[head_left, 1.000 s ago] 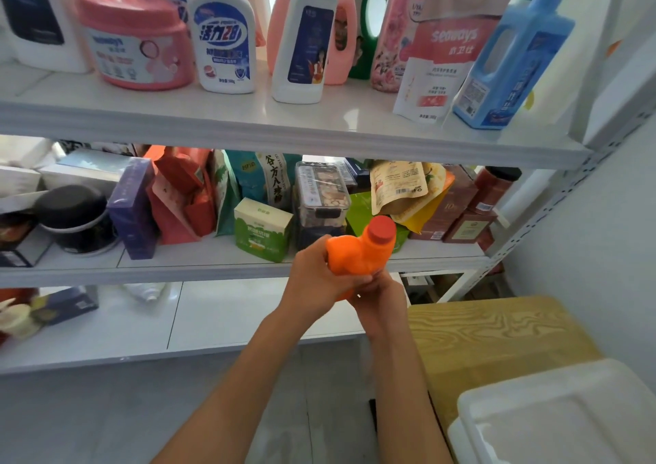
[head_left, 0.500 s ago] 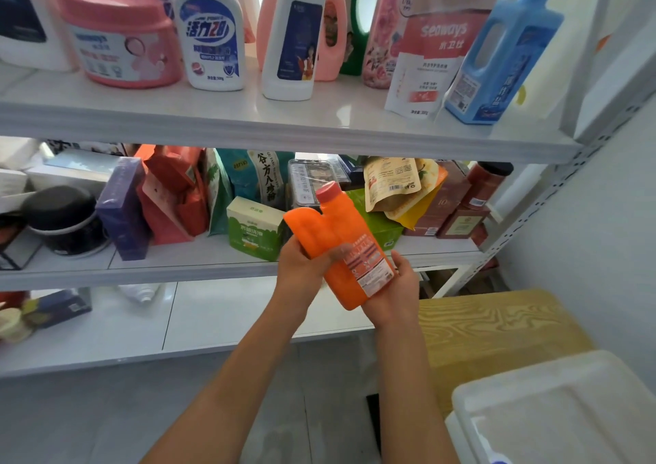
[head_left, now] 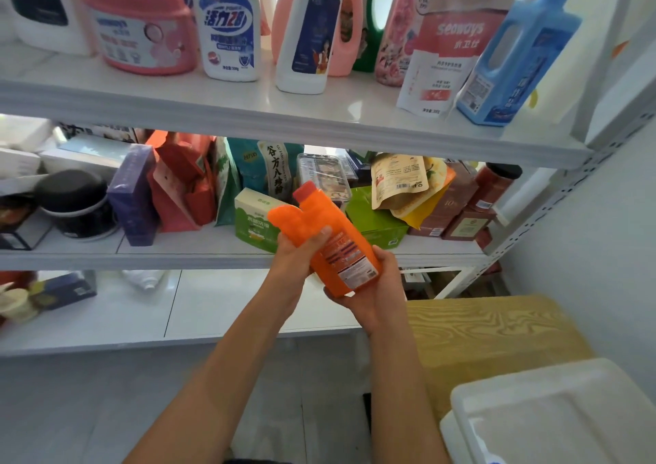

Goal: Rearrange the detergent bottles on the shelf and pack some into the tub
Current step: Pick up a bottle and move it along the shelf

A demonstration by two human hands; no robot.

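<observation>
Hands both clasp tilted orange plastic detergent bottle (head_left: 330, 247): left hand (head_left: 298, 254) round middle, right hand (head_left: 376, 289) cupping base. Smooth sides might slip.

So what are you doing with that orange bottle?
A person is holding the orange bottle in both hands in front of the shelves. The left hand grips it near the handle, and the right hand cups its base. It is tilted, cap up and away. More detergent bottles stand on the top shelf, and the white tub waits at lower right.
</observation>
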